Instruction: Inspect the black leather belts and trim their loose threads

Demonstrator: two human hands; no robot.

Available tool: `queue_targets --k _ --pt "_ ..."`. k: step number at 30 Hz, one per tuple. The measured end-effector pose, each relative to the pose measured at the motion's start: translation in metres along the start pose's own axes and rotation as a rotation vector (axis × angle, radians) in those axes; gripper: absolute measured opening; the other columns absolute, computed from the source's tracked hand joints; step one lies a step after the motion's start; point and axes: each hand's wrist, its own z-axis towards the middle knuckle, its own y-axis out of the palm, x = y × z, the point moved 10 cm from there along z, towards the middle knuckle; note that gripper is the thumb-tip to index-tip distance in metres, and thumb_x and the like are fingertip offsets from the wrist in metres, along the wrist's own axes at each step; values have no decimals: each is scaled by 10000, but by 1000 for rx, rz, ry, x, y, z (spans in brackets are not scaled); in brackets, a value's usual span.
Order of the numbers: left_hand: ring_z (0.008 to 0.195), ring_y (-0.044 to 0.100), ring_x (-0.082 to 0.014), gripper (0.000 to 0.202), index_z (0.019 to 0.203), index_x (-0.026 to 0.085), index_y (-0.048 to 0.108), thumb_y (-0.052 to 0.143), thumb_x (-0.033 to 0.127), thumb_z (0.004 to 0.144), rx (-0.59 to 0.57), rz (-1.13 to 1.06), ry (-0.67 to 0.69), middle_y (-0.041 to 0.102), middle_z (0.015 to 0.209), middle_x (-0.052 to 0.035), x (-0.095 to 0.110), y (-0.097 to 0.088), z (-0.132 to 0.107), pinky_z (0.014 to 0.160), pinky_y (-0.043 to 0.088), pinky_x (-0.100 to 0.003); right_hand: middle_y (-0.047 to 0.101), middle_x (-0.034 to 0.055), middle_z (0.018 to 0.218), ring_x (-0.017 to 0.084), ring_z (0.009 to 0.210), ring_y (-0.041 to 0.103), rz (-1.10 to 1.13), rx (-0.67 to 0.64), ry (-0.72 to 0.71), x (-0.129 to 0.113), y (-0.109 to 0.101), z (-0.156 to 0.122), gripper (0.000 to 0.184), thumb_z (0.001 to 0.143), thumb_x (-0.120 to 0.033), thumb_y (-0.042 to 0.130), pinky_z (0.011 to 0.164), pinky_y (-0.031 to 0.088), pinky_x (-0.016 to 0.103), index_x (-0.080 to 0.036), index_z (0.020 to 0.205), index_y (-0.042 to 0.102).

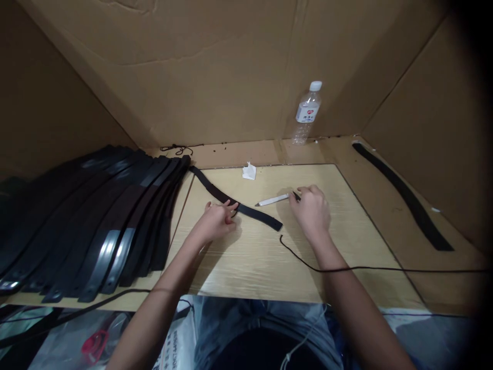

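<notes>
A curved black strip (259, 216) lies slantwise on the pale wooden board. My left hand (217, 222) grips it near its middle, with the fingers closed at its edge. To the right is a slim white pen-shaped tool (272, 200) with a dark pointed tip facing left. The fingers of my right hand (311, 208) are closed at the tool's dark rear end, partly hiding it. Below the strip's right end, the tip of a thin black cord (298, 258) shows; the cord runs right, across my right forearm.
Many similar black strips (92, 216) lie stacked on the left. Another single strip (404, 195) rests at the right wall. A plastic bottle (307, 114) stands at the back, and a scrap of white paper (249, 171) lies before it. Cardboard walls (215, 77) enclose the board (239, 267).
</notes>
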Motion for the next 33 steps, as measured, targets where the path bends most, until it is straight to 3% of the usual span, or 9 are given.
queue_targets --k 5,9,12,15,19,23,27,30,33 --pt "1232 510 -318 178 543 144 447 579 148 662 22 67 -60 641 1204 -93 -1 -3 4 1057 130 -635 565 82 959 177 939 520 240 16 -270 -40 4 -7 229 859 -265 557 832 385 280 -129 993 685" --pt "1227 515 -317 170 519 147 473 558 161 666 33 120 -39 634 1218 -78 1 -5 3 1040 198 -615 549 50 1002 137 969 504 350 -152 -658 -104 18 -36 205 880 -270 553 853 387 251 -191 1024 675" --pt "1214 528 -311 190 502 151 485 545 179 680 28 179 -41 621 1237 -65 3 -5 3 1037 212 -603 543 51 980 142 972 485 294 -273 -824 -140 33 -56 197 901 -254 527 838 382 256 -198 1013 679" --pt "1196 544 -304 219 500 158 486 536 206 708 45 205 -27 687 1115 -66 6 -7 3 1041 219 -580 547 54 979 148 969 483 275 -308 -853 -158 42 -61 204 898 -206 512 845 374 266 -197 995 691" --pt "1148 579 -302 223 496 169 484 522 201 713 65 224 -34 720 759 -66 6 -10 4 1036 231 -561 548 50 986 153 976 477 285 -312 -860 -166 55 -62 206 901 -189 502 856 366 278 -204 991 687" --pt "1120 593 -303 188 514 166 486 517 170 700 93 212 -33 686 678 -50 4 -13 2 1044 232 -555 540 77 985 166 986 457 303 -288 -862 -166 65 -64 204 908 -156 466 873 356 295 -142 1004 645" --pt "993 636 -235 67 737 165 592 533 189 756 192 65 76 695 872 -50 2 -24 2 967 398 -427 526 92 1009 173 998 438 334 -269 -857 -165 68 -65 175 916 -163 456 893 348 305 -113 991 606" --pt "1011 622 -196 324 1083 149 601 530 126 767 271 5 175 661 1107 -84 -2 -31 6 907 464 -336 520 88 1025 174 1002 431 366 -264 -845 -164 66 -63 170 932 -188 440 908 343 316 -114 966 589" --pt "1104 580 -203 373 1111 159 626 524 63 765 199 63 300 633 1192 -95 1 -20 14 991 421 -357 524 79 1011 165 999 431 408 -274 -844 -163 64 -62 150 925 -175 445 917 342 308 -112 909 580"
